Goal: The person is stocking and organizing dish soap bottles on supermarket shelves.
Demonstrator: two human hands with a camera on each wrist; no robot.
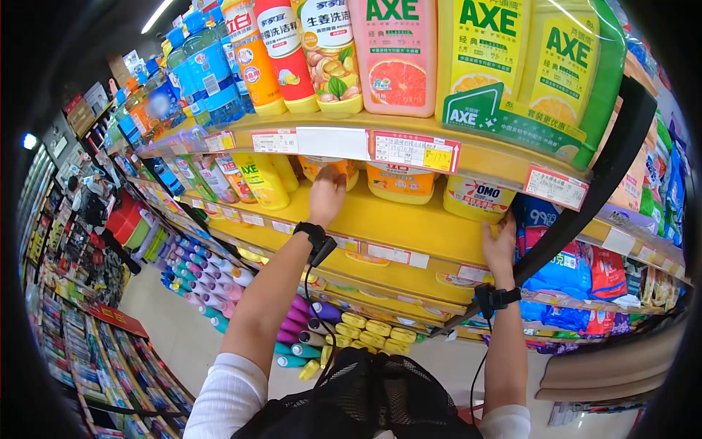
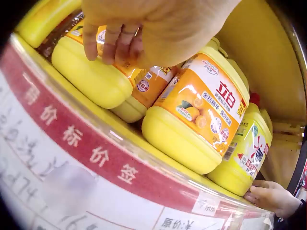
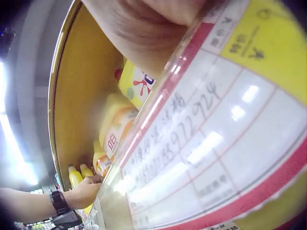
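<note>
My left hand [image 1: 327,197] is at a yellow dish-soap bottle [image 2: 91,79] with an orange label, on the shelf below the top row. Its fingers [image 2: 111,45] hang loosely bent over the label in the left wrist view, hiding part of it. To its right stands another orange-labelled dish-soap bottle [image 1: 401,181], and then a yellow OMO bottle [image 1: 477,199]. My right hand [image 1: 501,245] is beside the OMO bottle's right side, fingertips right at its lower edge. Its palm fills the top of the right wrist view.
AXE bottles [image 1: 398,58] and other detergents line the shelf above, with price tags [image 1: 413,151] along its edge. A black post [image 1: 585,190] rises right of my right hand. Blue bags [image 1: 556,263] sit beyond it. Several bottles [image 1: 376,333] stand near the floor below.
</note>
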